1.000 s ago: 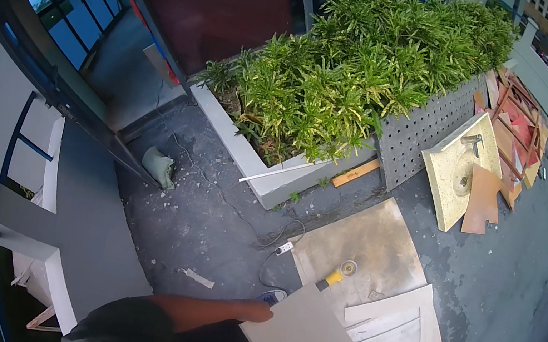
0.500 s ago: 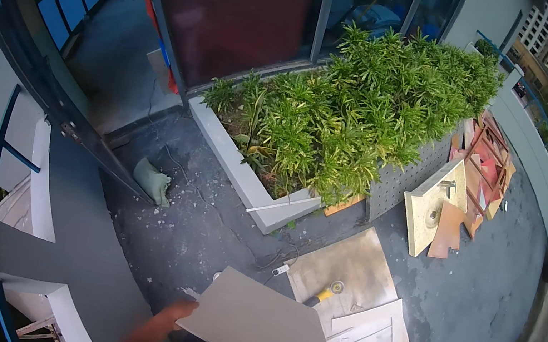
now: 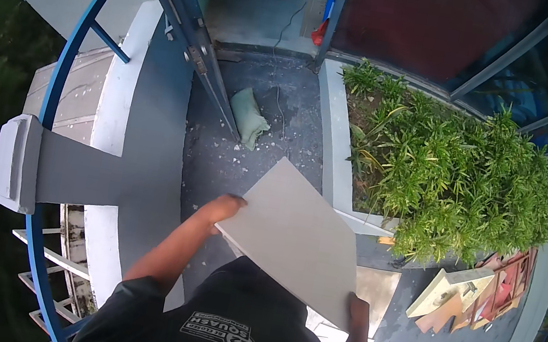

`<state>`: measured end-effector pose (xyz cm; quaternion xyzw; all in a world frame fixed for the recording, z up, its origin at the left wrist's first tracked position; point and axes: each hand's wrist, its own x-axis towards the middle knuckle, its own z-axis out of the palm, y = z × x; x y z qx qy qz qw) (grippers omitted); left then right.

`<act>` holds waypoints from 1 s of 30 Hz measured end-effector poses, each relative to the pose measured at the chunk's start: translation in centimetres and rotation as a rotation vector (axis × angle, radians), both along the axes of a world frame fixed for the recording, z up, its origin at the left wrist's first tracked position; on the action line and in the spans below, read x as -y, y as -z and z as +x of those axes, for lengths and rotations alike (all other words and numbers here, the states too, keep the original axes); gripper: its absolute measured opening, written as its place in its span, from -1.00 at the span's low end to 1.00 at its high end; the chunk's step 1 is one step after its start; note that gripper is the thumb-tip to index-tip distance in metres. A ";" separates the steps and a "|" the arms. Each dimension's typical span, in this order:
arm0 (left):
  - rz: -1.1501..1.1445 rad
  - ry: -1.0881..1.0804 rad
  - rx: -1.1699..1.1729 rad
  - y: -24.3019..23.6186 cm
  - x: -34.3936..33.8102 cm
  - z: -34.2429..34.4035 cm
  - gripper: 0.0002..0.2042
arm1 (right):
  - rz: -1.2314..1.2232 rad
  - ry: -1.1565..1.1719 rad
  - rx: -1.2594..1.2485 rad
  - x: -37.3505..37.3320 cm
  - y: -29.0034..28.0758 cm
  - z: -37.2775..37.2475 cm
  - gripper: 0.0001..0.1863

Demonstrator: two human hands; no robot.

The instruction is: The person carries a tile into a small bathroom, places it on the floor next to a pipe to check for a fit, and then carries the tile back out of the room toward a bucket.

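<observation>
A large flat grey tile (image 3: 299, 237) is held tilted in front of my body, gripped by its two opposite edges. My left hand (image 3: 225, 211) is wrapped round its left edge, fingers underneath. Around the lower right corner closes my right hand (image 3: 359, 311), its fingers partly hidden by the tile. Below it on the floor lies a tan board (image 3: 377, 290), mostly covered from sight, with pale tile pieces (image 3: 332, 334) beside it.
A planter wall (image 3: 337, 138) with leafy plants (image 3: 461, 180) runs along the right. An open door (image 3: 198, 39) has a green sack (image 3: 249, 117) at its foot beside a cable. Scrap boards (image 3: 496, 291) are heaped at right; a parapet with blue railing (image 3: 59, 84) borders the left.
My view has swung left toward the doorway, and the tile has turned with me, still in both hands. The yellow grinder seen on the board before is now out of sight.
</observation>
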<state>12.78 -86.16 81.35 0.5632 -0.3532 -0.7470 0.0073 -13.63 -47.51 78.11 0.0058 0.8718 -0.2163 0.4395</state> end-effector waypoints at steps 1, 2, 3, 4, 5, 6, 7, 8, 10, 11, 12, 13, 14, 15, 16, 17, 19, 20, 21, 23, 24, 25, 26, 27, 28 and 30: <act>-0.076 0.029 -0.044 -0.8 1.4 -0.9 -0.73 | -0.068 0.026 0.028 1.1 0.8 -1.6 -0.46; -0.079 0.023 -0.051 -1.9 3.0 -2.3 -0.73 | -0.137 0.055 0.056 2.2 1.6 -3.5 -0.48; -0.077 0.008 -0.043 -3.1 4.6 -3.8 -0.74 | -0.211 0.065 0.085 3.8 1.9 -4.9 -0.49; -0.076 -0.006 -0.036 -3.8 6.3 -5.1 -0.75 | -0.217 0.056 0.084 5.4 2.2 -6.3 -0.49; -0.082 -0.014 -0.039 -3.8 8.0 -6.2 -0.75 | -0.173 0.083 0.092 7.3 2.4 -7.9 -0.48; -0.102 0.001 -0.058 -3.8 9.8 -7.3 -0.74 | -0.131 0.106 0.102 9.7 2.3 -9.4 -0.47; -0.123 0.016 -0.077 -4.0 11.7 -8.5 -0.74 | -0.139 0.092 0.101 12.1 2.1 -10.7 -0.47; -0.133 0.002 -0.077 -4.3 13.7 -9.7 -0.74 | -0.187 0.097 0.126 14.5 1.8 -11.9 -0.45; -0.152 0.057 0.047 -5.7 17.6 -13.1 -0.72 | -0.238 0.086 0.140 18.3 3.0 -14.7 -0.43; -0.172 0.032 0.034 -4.4 19.6 -14.4 -0.72 | -0.196 0.048 0.109 20.0 4.7 -16.5 -0.41; -0.236 0.035 0.028 -2.1 21.5 -15.1 -0.71 | -0.161 0.008 0.079 22.3 6.1 -18.7 -0.39; -0.296 0.048 0.033 -1.0 23.9 -15.9 -0.69 | -0.179 0.028 0.100 24.8 7.1 -20.3 -0.42; -0.308 0.046 0.029 -1.8 26.5 -17.5 -0.69 | -0.186 0.063 0.118 27.2 7.6 -21.7 -0.44; -0.300 0.114 0.162 -3.3 28.6 -18.6 -0.68 | -0.210 0.118 0.255 29.6 7.4 -23.0 -0.45; -0.284 0.176 0.291 -4.9 30.3 -19.7 -0.67 | -0.209 0.108 0.252 32.7 7.0 -24.0 -0.45; -0.283 0.164 0.289 -6.4 32.1 -20.4 -0.67 | -0.117 0.019 0.234 36.2 6.8 -24.6 -0.43; -0.341 0.052 0.203 -9.4 36.1 -21.6 -0.71 | -0.263 -0.127 0.153 41.5 9.7 -27.5 -0.42; -0.347 0.043 0.180 -10.5 38.3 -22.7 -0.71 | -0.267 -0.136 0.130 43.4 11.9 -30.6 -0.42; -0.366 -0.021 0.215 -11.2 40.5 -22.7 -0.70 | -0.162 -0.253 0.115 47.7 12.7 -31.1 -0.40; -0.383 -0.097 0.242 -11.0 45.2 -22.2 -0.68 | -0.067 -0.396 0.128 54.9 13.0 -32.3 -0.33; -0.451 -0.126 0.194 -10.4 47.9 -20.7 -0.70 | -0.072 -0.414 0.132 59.1 12.0 -31.9 -0.33; -0.520 -0.155 0.146 -9.9 50.7 -20.0 -0.72 | -0.147 -0.438 0.198 64.4 9.9 -30.8 -0.31; -0.522 -0.159 0.133 -10.0 53.6 -20.8 -0.72 | -0.217 -0.446 0.248 68.8 8.6 -30.5 -0.29; -0.445 -0.364 -0.007 -10.8 56.6 -21.9 -0.72 | -0.168 -0.434 0.276 72.5 8.8 -30.6 -0.25; -0.364 -0.563 -0.138 -12.0 59.6 -22.6 -0.72 | -0.176 -0.428 0.269 76.7 9.2 -31.0 -0.25; -0.347 -0.609 -0.177 -13.0 65.9 -23.5 -0.72 | -0.171 -0.561 0.303 84.5 10.2 -30.6 -0.24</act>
